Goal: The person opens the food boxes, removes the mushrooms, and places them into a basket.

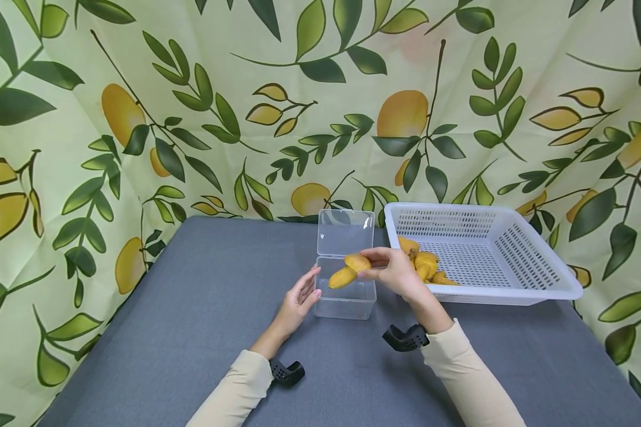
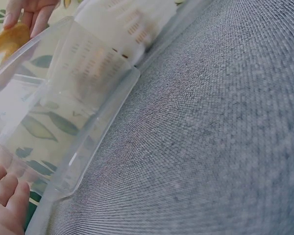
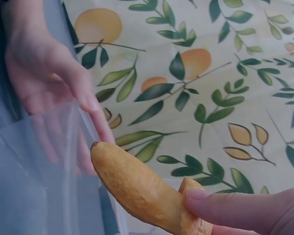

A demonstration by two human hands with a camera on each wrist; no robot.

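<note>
My right hand (image 1: 392,270) pinches a yellow, two-lobed piece like a ginger root (image 1: 343,277) between thumb and fingers. It hangs over a clear plastic box (image 1: 347,308) whose hinged lid stands raised at the back. In the right wrist view, the root (image 3: 137,188) tapers to a small dark tip. My left hand (image 1: 295,305) lies at the box's left side, its fingers extended along the clear wall. The left wrist view shows some of its fingers (image 2: 7,196) close to the box (image 2: 63,122); how firmly they touch is unclear.
A white perforated basket (image 1: 513,295) stands right of the box, with several yellow pieces (image 1: 427,267) at its left end. A grey cloth (image 1: 203,308) covers the table. Behind it hangs a leaf-and-fruit patterned curtain (image 1: 208,166).
</note>
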